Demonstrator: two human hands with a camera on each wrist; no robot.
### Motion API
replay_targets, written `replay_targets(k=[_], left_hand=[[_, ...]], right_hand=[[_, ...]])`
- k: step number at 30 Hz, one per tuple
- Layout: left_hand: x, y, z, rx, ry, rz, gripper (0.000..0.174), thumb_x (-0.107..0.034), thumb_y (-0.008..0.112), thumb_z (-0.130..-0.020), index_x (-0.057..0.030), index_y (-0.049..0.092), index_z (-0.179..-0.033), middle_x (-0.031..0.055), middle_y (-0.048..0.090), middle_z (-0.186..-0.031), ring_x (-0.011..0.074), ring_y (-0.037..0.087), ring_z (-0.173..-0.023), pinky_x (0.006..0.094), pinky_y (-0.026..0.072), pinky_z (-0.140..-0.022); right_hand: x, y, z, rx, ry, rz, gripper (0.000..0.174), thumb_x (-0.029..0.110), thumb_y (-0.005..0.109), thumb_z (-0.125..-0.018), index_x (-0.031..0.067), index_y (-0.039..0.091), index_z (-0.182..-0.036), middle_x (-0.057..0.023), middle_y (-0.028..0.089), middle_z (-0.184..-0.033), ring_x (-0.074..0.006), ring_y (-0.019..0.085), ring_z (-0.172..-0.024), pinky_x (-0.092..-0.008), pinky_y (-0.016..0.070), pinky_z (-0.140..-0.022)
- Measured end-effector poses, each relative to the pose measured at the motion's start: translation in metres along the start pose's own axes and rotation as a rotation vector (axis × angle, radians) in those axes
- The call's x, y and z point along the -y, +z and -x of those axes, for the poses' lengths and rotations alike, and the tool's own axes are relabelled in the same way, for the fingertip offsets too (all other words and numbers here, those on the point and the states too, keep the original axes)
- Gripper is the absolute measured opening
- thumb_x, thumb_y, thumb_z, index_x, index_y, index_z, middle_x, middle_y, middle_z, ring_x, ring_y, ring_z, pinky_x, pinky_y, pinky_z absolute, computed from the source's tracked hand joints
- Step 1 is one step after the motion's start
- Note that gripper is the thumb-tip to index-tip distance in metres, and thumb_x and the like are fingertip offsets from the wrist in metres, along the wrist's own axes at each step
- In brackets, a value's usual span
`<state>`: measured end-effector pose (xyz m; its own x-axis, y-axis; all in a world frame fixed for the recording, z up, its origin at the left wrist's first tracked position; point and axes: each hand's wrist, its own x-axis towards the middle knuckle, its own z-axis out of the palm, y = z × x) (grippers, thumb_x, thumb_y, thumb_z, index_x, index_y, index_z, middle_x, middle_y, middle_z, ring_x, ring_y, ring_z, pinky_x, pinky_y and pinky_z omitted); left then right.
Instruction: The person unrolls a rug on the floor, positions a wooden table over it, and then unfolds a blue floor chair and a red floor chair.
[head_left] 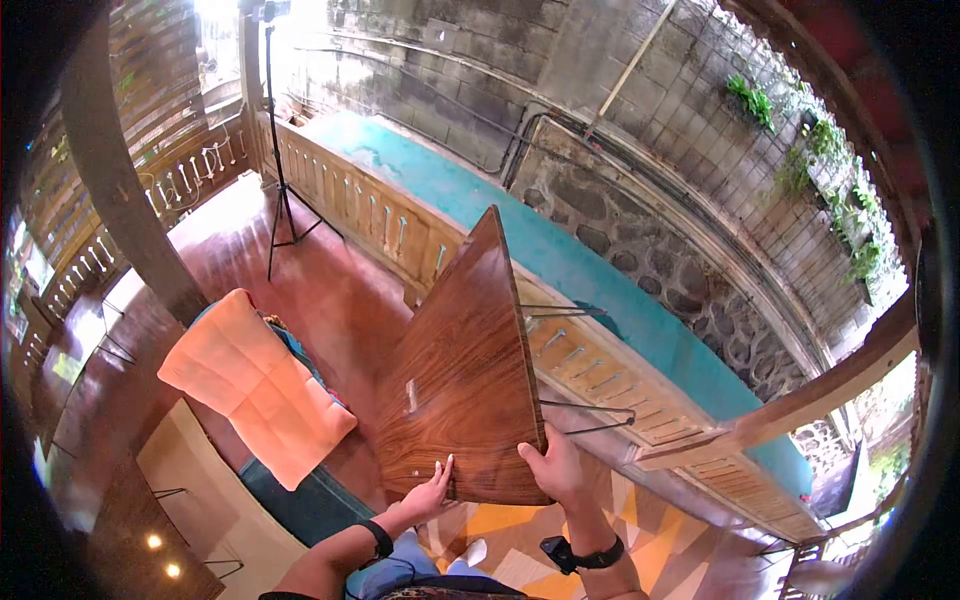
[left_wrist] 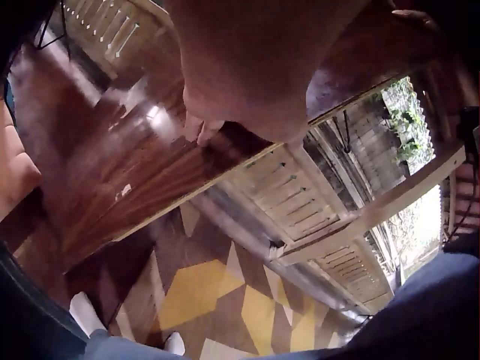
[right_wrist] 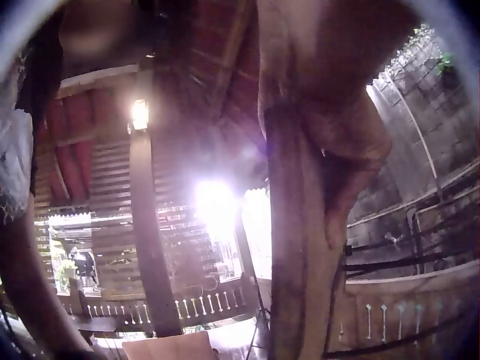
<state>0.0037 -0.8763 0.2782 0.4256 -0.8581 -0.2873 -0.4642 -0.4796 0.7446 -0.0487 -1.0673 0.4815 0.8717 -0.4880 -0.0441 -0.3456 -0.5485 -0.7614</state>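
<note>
A dark brown wooden tabletop (head_left: 450,370) stands tilted, with thin black metal legs (head_left: 590,415) behind it. At its near right corner my right hand (head_left: 560,470) grips the edge, thumb on the brown face; the right wrist view shows this hand (right_wrist: 337,142) over the edge, fingers bent on the other side. Farther left along the near edge, my left hand (head_left: 425,497) rests with extended fingers against the brown face. In the left wrist view the left hand (left_wrist: 247,75) covers part of the tabletop (left_wrist: 142,172); its thumb cannot be made out.
An orange cushion (head_left: 260,390) lies left of the tabletop. A black tripod (head_left: 282,190) stands at the far left by the wooden railing (head_left: 370,215). Beyond the railing are turquoise water and a stone wall. A pale-topped table (head_left: 190,480) is at lower left, over patterned floor (head_left: 590,540) at right.
</note>
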Motion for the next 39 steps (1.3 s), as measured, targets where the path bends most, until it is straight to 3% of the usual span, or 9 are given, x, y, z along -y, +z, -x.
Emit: replay_targets(k=[5,11,14,15,19,23,25,31,39], left_hand=[[-0.012,0.036,0.009,-0.147,0.016,-0.077,0.100,-0.045,0.057,-0.074,0.0014,-0.007,-0.133,0.0390,0.022,-0.127,0.0459,0.054,-0.086,0.0439,0.0468,-0.075],[-0.005,0.051,0.020,-0.147,0.074,-0.124,0.102,-0.044,0.059,-0.072,0.0009,-0.008,-0.134,0.0307,0.018,-0.134,0.0401,0.030,-0.121,0.0435,0.0306,-0.097],[-0.017,0.023,0.022,-0.036,0.077,0.109,0.098,-0.042,0.059,-0.073,-0.0025,-0.005,-0.136,0.0263,0.013,-0.138,0.0355,0.016,-0.129,0.0438,0.0197,-0.102],[0.008,0.041,0.009,-0.181,0.215,0.531,0.092,-0.040,0.057,-0.074,-0.0057,0.000,-0.137,0.0242,0.011,-0.139,0.0351,0.015,-0.129,0.0424,0.0167,-0.104],[-0.061,-0.054,-0.014,-0.532,0.450,0.501,0.077,-0.035,0.058,-0.077,-0.0069,0.017,-0.136,0.0182,-0.001,-0.142,0.0316,0.007,-0.132,0.0398,0.0134,-0.105],[-0.148,-0.129,-0.041,-0.703,0.410,0.127,0.088,-0.041,0.061,-0.073,-0.0037,0.011,-0.136,0.0248,0.001,-0.140,0.0402,0.005,-0.130,0.0427,0.0134,-0.104],[-0.168,-0.138,-0.069,-0.699,0.241,0.222,0.095,-0.040,0.063,-0.069,-0.0025,0.006,-0.136,0.0277,0.004,-0.138,0.0430,0.005,-0.128,0.0455,0.0123,-0.104],[-0.201,-0.101,-0.086,-0.704,0.137,0.251,0.099,-0.029,0.060,-0.064,0.0017,-0.003,-0.134,0.0323,0.008,-0.135,0.0469,0.003,-0.127,0.0506,0.0071,-0.103],[-0.254,-0.025,-0.040,-0.732,0.200,0.179,0.098,-0.024,0.058,-0.065,0.0036,-0.006,-0.133,0.0315,0.007,-0.135,0.0467,0.001,-0.127,0.0517,0.0047,-0.103]], right_hand=[[-0.005,-0.007,0.026,0.017,0.045,0.063,0.031,0.020,0.057,-0.076,-0.0026,0.051,-0.096,-0.0241,0.058,-0.088,-0.0398,0.054,-0.087,-0.0423,0.0430,-0.075],[-0.019,-0.001,0.045,-0.011,-0.006,0.075,0.030,0.014,0.057,-0.076,-0.0021,0.052,-0.100,-0.0211,0.059,-0.091,-0.0365,0.056,-0.088,-0.0388,0.0435,-0.076],[-0.014,-0.010,0.053,0.017,-0.024,0.068,0.029,0.014,0.057,-0.076,-0.0022,0.053,-0.100,-0.0207,0.060,-0.090,-0.0358,0.057,-0.087,-0.0384,0.0438,-0.075],[-0.017,-0.008,0.057,-0.003,-0.033,0.069,0.029,0.014,0.057,-0.076,-0.0021,0.053,-0.099,-0.0205,0.060,-0.090,-0.0354,0.057,-0.086,-0.0382,0.0439,-0.075],[-0.017,-0.007,0.075,-0.011,0.001,0.034,0.029,0.015,0.058,-0.076,-0.0010,0.054,-0.100,-0.0197,0.060,-0.091,-0.0329,0.058,-0.085,-0.0369,0.0444,-0.075],[-0.021,-0.015,0.097,0.024,0.054,0.013,0.043,0.024,0.058,-0.076,-0.0016,0.050,-0.109,-0.0244,0.057,-0.094,-0.0376,0.055,-0.090,-0.0409,0.0445,-0.077],[-0.004,-0.033,0.111,0.096,0.145,-0.014,0.039,0.024,0.058,-0.076,0.0026,0.051,-0.108,-0.0222,0.059,-0.091,-0.0362,0.057,-0.088,-0.0406,0.0449,-0.076],[-0.004,-0.063,0.160,0.091,0.157,0.045,0.039,0.025,0.060,-0.076,0.0046,0.052,-0.109,-0.0167,0.062,-0.091,-0.0330,0.058,-0.085,-0.0389,0.0450,-0.075],[-0.072,-0.084,0.246,0.165,0.093,-0.048,0.045,0.028,0.054,-0.082,0.0019,0.044,-0.117,-0.0206,0.059,-0.096,-0.0334,0.057,-0.090,-0.0386,0.0444,-0.079]])
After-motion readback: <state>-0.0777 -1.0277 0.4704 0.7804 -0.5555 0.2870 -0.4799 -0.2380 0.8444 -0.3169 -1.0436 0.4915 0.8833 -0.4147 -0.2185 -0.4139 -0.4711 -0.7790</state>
